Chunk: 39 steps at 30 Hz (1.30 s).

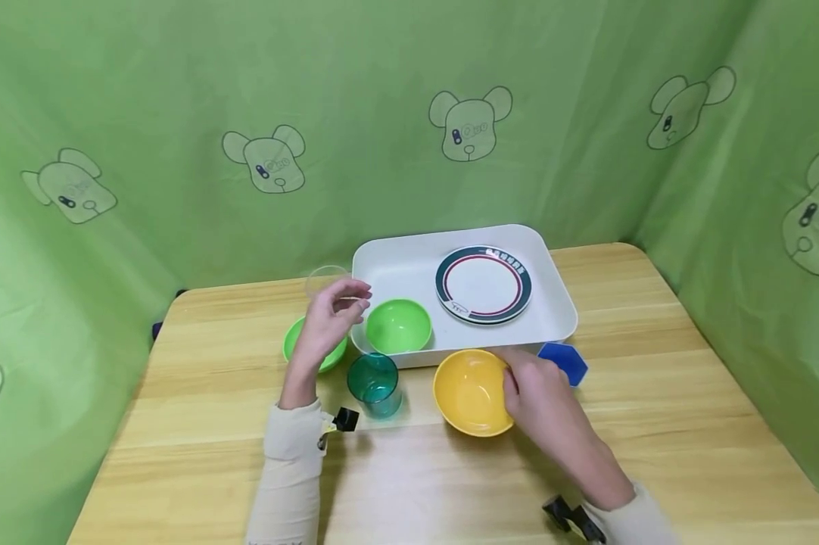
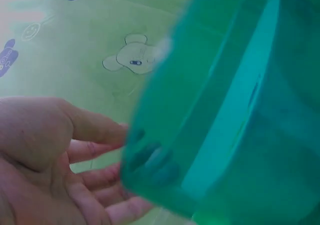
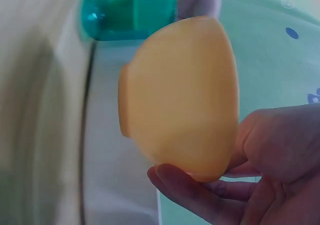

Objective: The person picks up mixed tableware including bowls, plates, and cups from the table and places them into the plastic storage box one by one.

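Note:
A yellow bowl is held by its right rim in my right hand, in front of the white tray. The right wrist view shows the fingers pinching the bowl at its edge. My left hand hangs above a light green bowl left of the tray, fingers loosely bent and holding nothing. Close to its wrist stands a clear teal cup. In the left wrist view the teal cup fills the foreground and partly covers the fingertips.
Inside the tray sit another green bowl and dark-rimmed plates, stacked at the right. A blue hexagonal piece lies beyond my right hand. Behind my left hand shows a clear round rim. Green printed curtains surround the wooden table.

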Tool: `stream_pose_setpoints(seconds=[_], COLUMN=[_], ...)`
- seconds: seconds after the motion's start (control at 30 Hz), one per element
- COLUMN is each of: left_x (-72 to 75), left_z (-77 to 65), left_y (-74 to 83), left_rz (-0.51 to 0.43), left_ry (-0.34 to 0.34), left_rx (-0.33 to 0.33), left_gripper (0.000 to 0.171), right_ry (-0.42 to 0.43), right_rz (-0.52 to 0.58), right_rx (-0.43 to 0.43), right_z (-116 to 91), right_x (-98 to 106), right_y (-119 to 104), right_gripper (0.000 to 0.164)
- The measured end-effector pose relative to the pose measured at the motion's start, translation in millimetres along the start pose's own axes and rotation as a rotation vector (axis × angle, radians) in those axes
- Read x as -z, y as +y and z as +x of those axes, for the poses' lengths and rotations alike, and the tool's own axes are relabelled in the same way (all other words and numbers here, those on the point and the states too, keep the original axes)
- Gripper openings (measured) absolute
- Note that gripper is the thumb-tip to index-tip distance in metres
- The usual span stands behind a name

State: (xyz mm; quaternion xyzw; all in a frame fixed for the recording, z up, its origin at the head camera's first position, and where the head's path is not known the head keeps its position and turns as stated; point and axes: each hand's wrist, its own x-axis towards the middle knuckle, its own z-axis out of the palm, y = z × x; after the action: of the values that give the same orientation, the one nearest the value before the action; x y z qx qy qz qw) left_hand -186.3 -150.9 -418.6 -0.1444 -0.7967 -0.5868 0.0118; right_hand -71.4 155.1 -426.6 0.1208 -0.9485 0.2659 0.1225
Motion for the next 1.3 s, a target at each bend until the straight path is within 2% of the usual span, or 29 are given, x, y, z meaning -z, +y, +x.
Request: stream_pose_setpoints(seconds=[0.1,0.2,0.5,0.7,0.93,1.13,1.3], left_x=[2.0,3.6,2.4,4.4,5.2,5.7,6.6], left_z=[1.0,1.9,0.7,-0.9,-0.2,-2.5,-4.9], left_y=[-3.7,-7.8,-10.3,-10.6,-10.0,-8.4,-7.7], left_rz=[0.110,0.180,0.273,0.342,0.341,0.323,0.326], left_ry=[0.032,0.053,0.049,0.032,0.013,-0.003,-0.016], left_rx=[0.009,0.032,0.066,0.089,0.144,0.140,0.150], left_gripper=[0.024,0.024,0.028,0.031,0.032,0.032,0.033], right_ry=[0.010,0.033,0.086,0.082,0.068,0.069,0.101], right_rz=[0.005,0.007,0.046,0.075,0.134,0.176,0.214], right_rx=[0.000,0.015,0.040,0.004,-0.029,-0.037,-0.053], right_z=[5.1,11.0,35.4,51.6,69.5,83.0,95.4], right_x=[6.7,11.7,17.8,14.9,11.0,4.6,0.1], right_y=[-0.5,-1.0,-3.3,-4.8,-11.1,-17.2,-23.2], right_gripper=[0.029,0.027,0.026,0.023,0.025,0.025,0.018])
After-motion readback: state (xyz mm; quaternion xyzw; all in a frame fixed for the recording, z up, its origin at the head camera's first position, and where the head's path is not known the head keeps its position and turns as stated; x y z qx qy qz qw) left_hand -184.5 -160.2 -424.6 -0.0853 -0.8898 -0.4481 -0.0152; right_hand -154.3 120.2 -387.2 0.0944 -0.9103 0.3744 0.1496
